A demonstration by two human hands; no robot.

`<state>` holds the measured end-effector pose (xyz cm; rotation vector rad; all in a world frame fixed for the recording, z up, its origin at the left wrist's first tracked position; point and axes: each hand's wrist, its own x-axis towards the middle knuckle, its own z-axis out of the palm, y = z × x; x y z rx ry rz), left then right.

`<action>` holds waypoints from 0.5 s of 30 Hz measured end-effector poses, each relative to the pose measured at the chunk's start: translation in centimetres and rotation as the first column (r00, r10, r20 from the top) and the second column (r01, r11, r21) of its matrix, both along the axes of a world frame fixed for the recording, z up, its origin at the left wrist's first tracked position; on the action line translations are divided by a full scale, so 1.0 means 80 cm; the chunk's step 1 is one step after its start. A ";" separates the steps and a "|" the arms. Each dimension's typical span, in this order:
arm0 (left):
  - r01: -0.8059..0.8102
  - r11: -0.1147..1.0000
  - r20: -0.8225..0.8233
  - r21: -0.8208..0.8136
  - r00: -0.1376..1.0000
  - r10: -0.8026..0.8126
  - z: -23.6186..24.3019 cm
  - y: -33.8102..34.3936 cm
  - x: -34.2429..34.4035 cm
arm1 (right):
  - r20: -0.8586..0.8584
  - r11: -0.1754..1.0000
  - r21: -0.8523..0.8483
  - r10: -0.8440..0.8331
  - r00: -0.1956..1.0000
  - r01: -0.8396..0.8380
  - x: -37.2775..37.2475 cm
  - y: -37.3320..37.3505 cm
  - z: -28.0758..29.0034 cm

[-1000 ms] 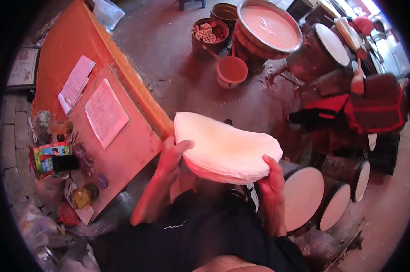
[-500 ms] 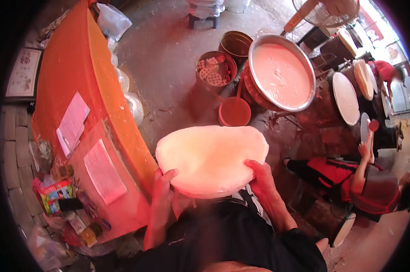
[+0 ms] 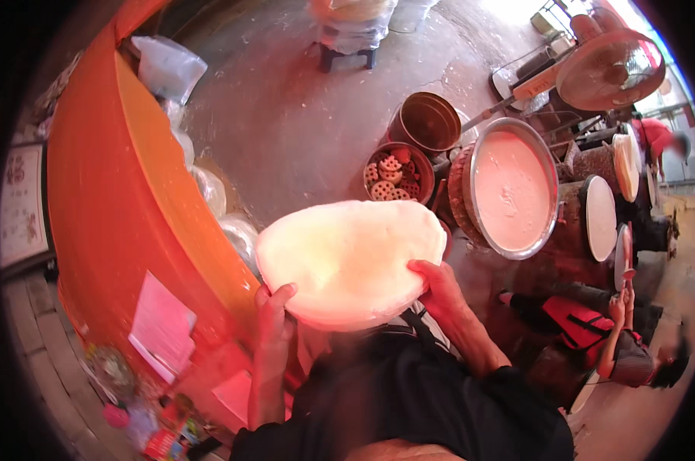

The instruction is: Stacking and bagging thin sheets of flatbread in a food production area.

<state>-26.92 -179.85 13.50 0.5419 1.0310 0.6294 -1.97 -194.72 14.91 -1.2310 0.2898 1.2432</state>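
In front of my body I hold a thick stack of thin, pale, roundish pancakes [image 3: 351, 257], with its near edge bulging down. My left hand [image 3: 274, 316] grips its near left edge, thumb on top. My right hand [image 3: 446, 296] pinches the right edge the same way. The fingers under the stack are hidden. Beyond the stack to the right stands a wide metal basin [image 3: 518, 254] of pale batter [image 3: 510, 190]. Next to it, a bucket [image 3: 369, 173] holds perforated coal briquettes [image 3: 390, 178].
A long table with an orange cover [image 3: 94, 192] runs along my left, with papers [image 3: 162, 329] on it. An empty bucket [image 3: 429, 123] and a fan [image 3: 612, 71] stand beyond. At right, a co-worker [image 3: 630, 355] works beside round griddles [image 3: 601, 219]. A low stool [image 3: 349, 58] carries wrapped goods.
The view has swung, so the basin, buckets and table papers now appear lower and further right. Both hands keep their hold on the stack, which stays in front of me.
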 end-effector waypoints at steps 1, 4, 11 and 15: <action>0.008 0.999 -0.022 0.041 1.000 -0.007 -0.001 0.037 0.003 | -0.016 1.000 0.012 -0.011 1.000 0.011 0.005 0.035 0.007; 0.038 0.995 -0.057 0.092 0.998 -0.033 0.003 0.136 0.025 | -0.042 0.999 0.026 -0.042 0.998 0.043 0.026 0.122 0.005; 0.101 0.992 -0.089 0.069 0.991 -0.095 -0.021 0.339 0.115 | -0.119 0.996 0.029 -0.080 0.990 0.084 0.121 0.321 -0.020; 0.125 0.989 -0.137 0.083 0.984 -0.113 -0.013 0.441 0.205 | -0.178 0.994 0.034 -0.097 0.979 0.105 0.205 0.428 -0.041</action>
